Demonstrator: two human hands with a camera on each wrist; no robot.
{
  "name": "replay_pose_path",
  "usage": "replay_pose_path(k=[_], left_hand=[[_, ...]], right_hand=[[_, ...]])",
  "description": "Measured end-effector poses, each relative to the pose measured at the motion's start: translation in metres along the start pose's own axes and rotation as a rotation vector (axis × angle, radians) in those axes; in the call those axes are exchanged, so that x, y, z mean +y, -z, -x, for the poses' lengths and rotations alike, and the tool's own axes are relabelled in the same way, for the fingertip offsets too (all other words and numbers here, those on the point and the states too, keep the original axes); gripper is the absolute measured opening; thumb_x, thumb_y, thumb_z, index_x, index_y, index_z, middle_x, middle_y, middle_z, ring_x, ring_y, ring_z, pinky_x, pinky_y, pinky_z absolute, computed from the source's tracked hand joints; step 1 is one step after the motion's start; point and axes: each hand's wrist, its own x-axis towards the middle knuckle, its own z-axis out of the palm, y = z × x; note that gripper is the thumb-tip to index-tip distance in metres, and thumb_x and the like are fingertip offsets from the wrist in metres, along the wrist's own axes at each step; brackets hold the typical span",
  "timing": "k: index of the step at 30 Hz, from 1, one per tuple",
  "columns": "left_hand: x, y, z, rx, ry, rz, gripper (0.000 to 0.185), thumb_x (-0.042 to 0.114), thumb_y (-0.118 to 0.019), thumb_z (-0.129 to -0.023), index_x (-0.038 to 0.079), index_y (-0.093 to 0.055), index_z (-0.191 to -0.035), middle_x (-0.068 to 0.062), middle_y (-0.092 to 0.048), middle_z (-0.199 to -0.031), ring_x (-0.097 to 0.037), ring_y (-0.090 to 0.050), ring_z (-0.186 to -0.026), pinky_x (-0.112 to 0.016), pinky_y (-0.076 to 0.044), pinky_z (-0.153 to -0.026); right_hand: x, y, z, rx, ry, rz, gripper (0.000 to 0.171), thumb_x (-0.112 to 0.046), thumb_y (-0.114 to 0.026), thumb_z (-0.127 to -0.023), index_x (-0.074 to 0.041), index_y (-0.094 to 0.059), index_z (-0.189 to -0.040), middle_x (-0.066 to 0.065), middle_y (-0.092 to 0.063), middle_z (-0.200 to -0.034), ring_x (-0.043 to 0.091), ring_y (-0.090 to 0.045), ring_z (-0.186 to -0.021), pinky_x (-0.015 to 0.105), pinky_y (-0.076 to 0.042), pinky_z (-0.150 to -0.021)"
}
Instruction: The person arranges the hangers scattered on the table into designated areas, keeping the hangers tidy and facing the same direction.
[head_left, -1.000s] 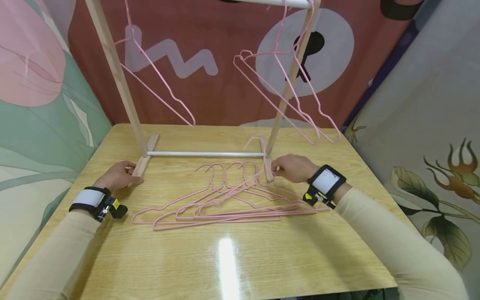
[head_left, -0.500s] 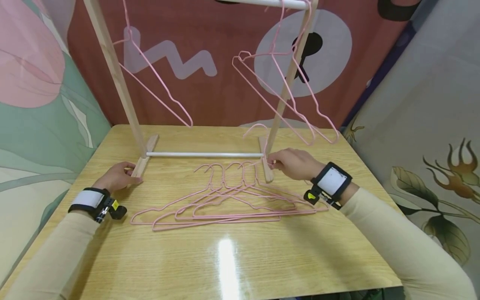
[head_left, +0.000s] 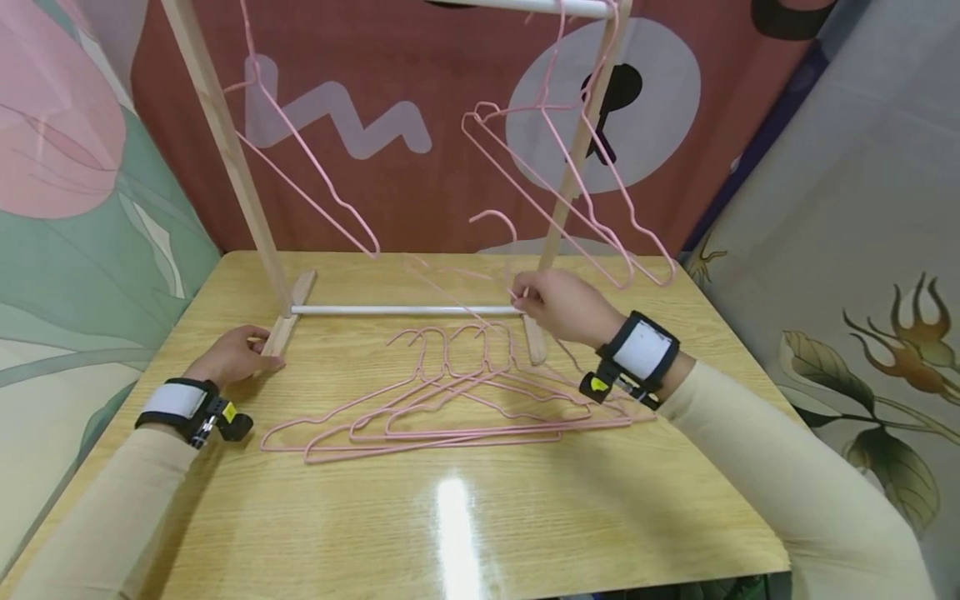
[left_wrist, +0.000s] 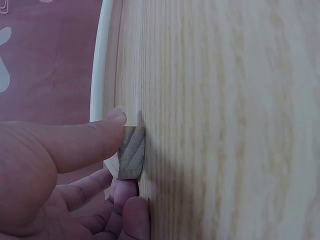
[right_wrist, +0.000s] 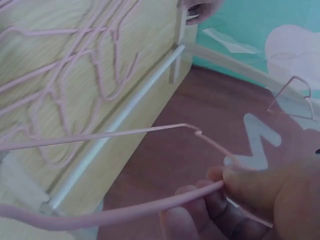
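Observation:
My left hand (head_left: 234,354) grips the front end of the rack's left wooden foot (head_left: 281,337). In the left wrist view the thumb (left_wrist: 95,140) lies on one side of that foot end (left_wrist: 132,150) and fingers are on the other. My right hand (head_left: 573,307) pinches a pink wire hanger (right_wrist: 125,211) by its wire, in front of the rack's right post. Its hook (head_left: 497,214) points up, and its body is blurred in the head view. Several pink hangers (head_left: 525,432) lie overlapping on the table, hooks toward the rack.
The rack's left post (head_left: 227,150) leans in view, and a white lower bar (head_left: 405,310) joins the feet. From the upper bar (head_left: 540,5) hang two pink hangers (head_left: 567,156) at right. Another hanger (head_left: 322,173) hangs at left. The wooden table (head_left: 337,525) meets curtains behind.
My right hand has risen and moved left, lifting a hanger from beside the pile; its hook now stands higher. The left hand stays on the foot.

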Motion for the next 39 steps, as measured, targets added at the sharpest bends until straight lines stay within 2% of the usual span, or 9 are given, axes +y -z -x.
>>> replay_pose_path(k=[8, 13, 17, 22, 28, 39], left_hand=[[0.001, 0.001, 0.002, -0.012, 0.011, 0.013, 0.070, 0.019, -0.069, -0.097, -0.018, -0.031, -0.143, -0.030, -0.046, -0.119, -0.037, -0.048, -0.103, -0.035, -0.042, -0.078], [0.000, 0.001, 0.002, -0.007, 0.008, 0.010, 0.069, 0.019, -0.069, -0.097, -0.018, -0.031, -0.142, -0.030, -0.046, -0.119, -0.037, -0.048, -0.103, -0.034, -0.042, -0.077], [0.000, 0.001, 0.002, -0.006, 0.008, 0.006, 0.069, 0.019, -0.068, -0.097, -0.018, -0.032, -0.142, -0.030, -0.046, -0.120, -0.037, -0.048, -0.102, -0.035, -0.042, -0.077], [0.001, 0.001, 0.003, -0.003, 0.002, -0.002, 0.070, 0.019, -0.069, -0.097, -0.018, -0.032, -0.142, -0.031, -0.047, -0.121, -0.037, -0.049, -0.103, -0.035, -0.042, -0.078], [0.001, 0.000, 0.004, -0.011, -0.009, 0.008, 0.070, 0.018, -0.069, -0.096, -0.018, -0.032, -0.142, -0.031, -0.047, -0.120, -0.036, -0.050, -0.101, -0.032, -0.043, -0.075], [0.001, 0.001, 0.004, -0.014, -0.003, 0.002, 0.070, 0.019, -0.069, -0.096, -0.018, -0.031, -0.142, -0.032, -0.047, -0.121, -0.037, -0.050, -0.102, -0.033, -0.044, -0.076]], right_hand=[[-0.035, 0.011, -0.015, 0.043, -0.020, 0.049, 0.017, -0.011, -0.063, -0.102, 0.001, -0.072, -0.110, 0.013, -0.071, -0.097, 0.022, -0.063, -0.076, 0.036, -0.051, -0.067], [-0.053, 0.026, -0.020, 0.072, -0.018, 0.086, 0.018, -0.013, -0.063, -0.102, -0.001, -0.073, -0.111, 0.012, -0.073, -0.101, 0.022, -0.064, -0.078, 0.035, -0.051, -0.068], [-0.065, 0.041, -0.024, 0.071, -0.060, 0.101, 0.017, -0.016, -0.063, -0.103, -0.004, -0.073, -0.110, 0.010, -0.072, -0.102, 0.022, -0.064, -0.082, 0.036, -0.052, -0.072], [-0.075, 0.065, -0.028, 0.079, -0.073, 0.109, 0.016, -0.015, -0.061, -0.103, -0.004, -0.072, -0.107, 0.011, -0.070, -0.099, 0.024, -0.062, -0.083, 0.037, -0.051, -0.074], [-0.083, 0.096, -0.033, 0.097, -0.077, 0.133, 0.021, -0.016, -0.056, -0.106, -0.002, -0.071, -0.113, 0.014, -0.068, -0.105, 0.026, -0.060, -0.085, 0.038, -0.049, -0.074], [-0.083, 0.134, -0.047, 0.250, -0.119, 0.192, 0.030, -0.020, -0.054, -0.106, -0.002, -0.073, -0.119, 0.015, -0.068, -0.111, 0.025, -0.059, -0.088, 0.035, -0.046, -0.071]])
